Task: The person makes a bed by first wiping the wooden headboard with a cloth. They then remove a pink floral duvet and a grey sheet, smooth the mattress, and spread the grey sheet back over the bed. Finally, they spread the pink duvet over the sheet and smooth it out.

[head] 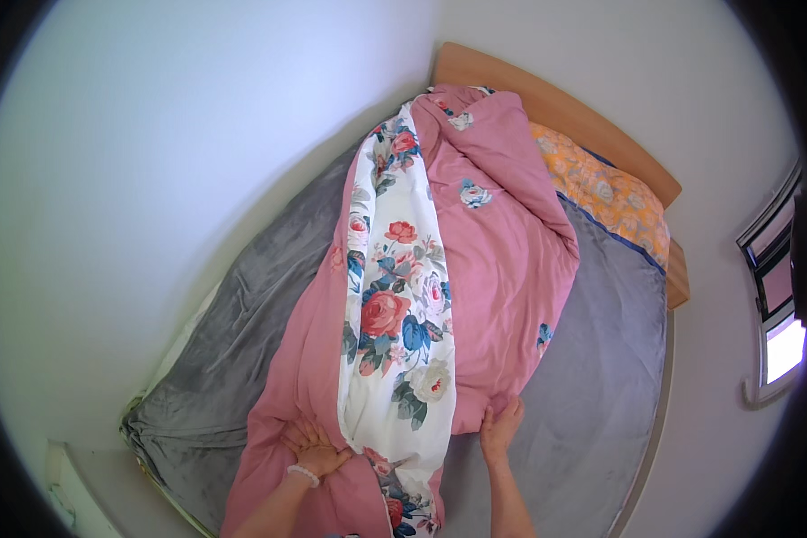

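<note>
A pink quilt [494, 262] with a white floral band [403, 269] lies lengthwise over the bed, its right part folded over. My left hand [317, 449], with a white bead bracelet [304, 475] at the wrist, rests flat on the pink cloth left of the band, fingers spread. At the quilt's lower right corner, my right hand [502, 430] grips the folded pink edge between thumb and fingers. Grey plush bedding [578, 403] shows on both sides of the quilt. The quilt's near end runs out of the bottom of the picture.
An orange floral pillow [605, 191] lies against the wooden headboard [551, 107] at the far right. White walls [175, 168] meet behind the bed. A window [780, 316] is at the right, and a pale panel [74, 484] stands at the lower left.
</note>
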Tool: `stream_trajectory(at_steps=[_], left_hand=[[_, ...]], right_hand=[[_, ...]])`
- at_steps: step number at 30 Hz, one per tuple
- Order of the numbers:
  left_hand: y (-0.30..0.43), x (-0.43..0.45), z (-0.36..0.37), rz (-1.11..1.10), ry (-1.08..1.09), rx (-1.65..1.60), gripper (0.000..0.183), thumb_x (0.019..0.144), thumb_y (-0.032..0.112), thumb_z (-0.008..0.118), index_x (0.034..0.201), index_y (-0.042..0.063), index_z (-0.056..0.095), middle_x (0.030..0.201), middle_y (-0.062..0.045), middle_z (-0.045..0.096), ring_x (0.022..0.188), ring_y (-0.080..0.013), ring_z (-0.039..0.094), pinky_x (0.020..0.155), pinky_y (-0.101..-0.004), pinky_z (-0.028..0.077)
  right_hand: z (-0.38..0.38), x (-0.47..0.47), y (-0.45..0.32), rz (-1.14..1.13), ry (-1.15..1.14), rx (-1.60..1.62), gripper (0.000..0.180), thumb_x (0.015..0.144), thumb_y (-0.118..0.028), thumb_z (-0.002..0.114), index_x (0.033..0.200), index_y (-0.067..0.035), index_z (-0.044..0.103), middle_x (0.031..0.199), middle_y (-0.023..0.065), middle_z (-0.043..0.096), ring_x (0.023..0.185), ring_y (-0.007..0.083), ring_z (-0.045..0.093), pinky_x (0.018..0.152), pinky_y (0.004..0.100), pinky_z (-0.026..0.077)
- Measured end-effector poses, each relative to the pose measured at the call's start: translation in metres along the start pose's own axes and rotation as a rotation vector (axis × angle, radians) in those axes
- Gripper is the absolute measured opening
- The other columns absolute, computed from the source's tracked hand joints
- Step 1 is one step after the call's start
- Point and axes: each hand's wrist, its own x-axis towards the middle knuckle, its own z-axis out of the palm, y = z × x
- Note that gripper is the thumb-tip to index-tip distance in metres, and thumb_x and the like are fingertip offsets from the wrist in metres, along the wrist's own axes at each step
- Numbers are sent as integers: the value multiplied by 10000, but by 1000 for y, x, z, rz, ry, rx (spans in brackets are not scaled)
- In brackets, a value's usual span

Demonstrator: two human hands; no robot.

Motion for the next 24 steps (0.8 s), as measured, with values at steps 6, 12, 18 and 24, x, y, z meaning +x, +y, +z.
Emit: stream_trajectory(at_steps=[6,12,18,24], left_hand=[[8,3,-5,2,-75,22,1069,694,691,422,1361,-75,87,1418,-276,-104,1261,-505,-173,931,-677,-98],[6,3,0,-42,-46,62,1072,695,688,432,1378,-36,33,1436,-232,-101,1258,-493,-199,920,-685,-112],[10,5,-3,-20,-63,60,1084,702,686,435,1373,-45,-2,1430,-238,-124,1251,-496,-212,917,-689,-101],[18,-13,-17,-7,2,-1,1002,724,587,468,1382,-25,26,1435,-216,-130,1269,-476,-191,945,-670,-73]], right_hand=[[-1,8,-61,-152,-271,254,436,789,-199,589,1119,55,460,1054,222,516,987,368,487,879,394,374],[25,12,-152,97,-587,610,652,724,-349,662,1171,63,425,995,246,565,924,356,561,790,384,430],[55,-4,-155,161,-609,544,449,714,-226,642,1040,46,496,863,214,595,796,302,594,705,370,446],[38,-22,-154,29,-523,743,183,726,-112,494,780,43,573,608,112,556,559,165,532,528,355,422]])
